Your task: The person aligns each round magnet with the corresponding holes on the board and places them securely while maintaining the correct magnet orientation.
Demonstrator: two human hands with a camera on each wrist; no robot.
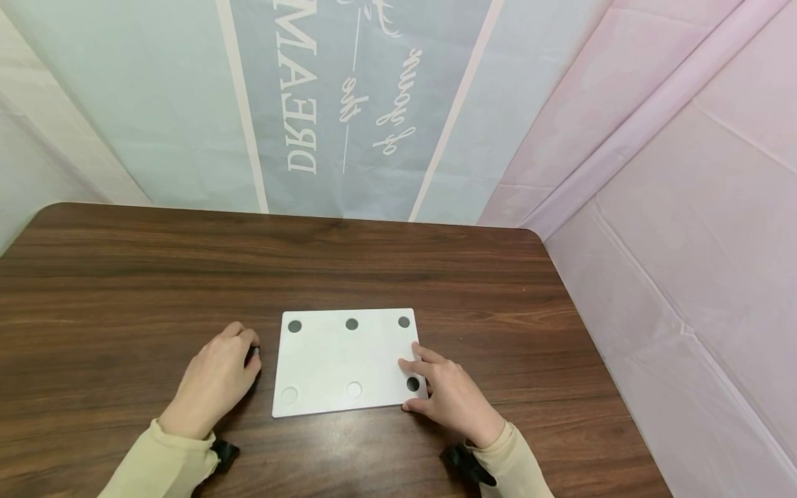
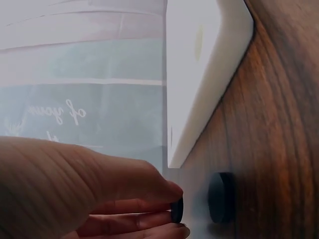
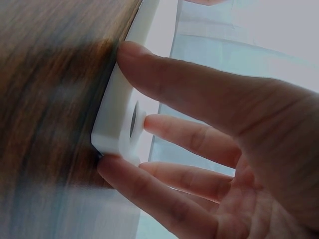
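A white rectangular board (image 1: 326, 363) with round recesses lies on the table. Black discs fill its three far recesses and the near right one (image 1: 413, 384); the near left (image 1: 289, 395) and near middle recesses show white. Left of the board, my left hand (image 1: 218, 373) pinches a small black disc (image 2: 177, 210) between thumb and fingertips. Another black disc (image 2: 222, 197) is close by on the tabletop in the left wrist view. My right hand (image 1: 457, 394) rests its spread fingers on the board's right end, thumb at the near edge, around the filled corner recess.
The dark wood-grain table (image 1: 349, 270) has rounded far corners. Behind it hangs a blue-grey cloth (image 1: 349, 104) with mirrored or inverted lettering, and a pale pink cloth (image 1: 685, 277) runs along the right side. Both wrists carry black straps.
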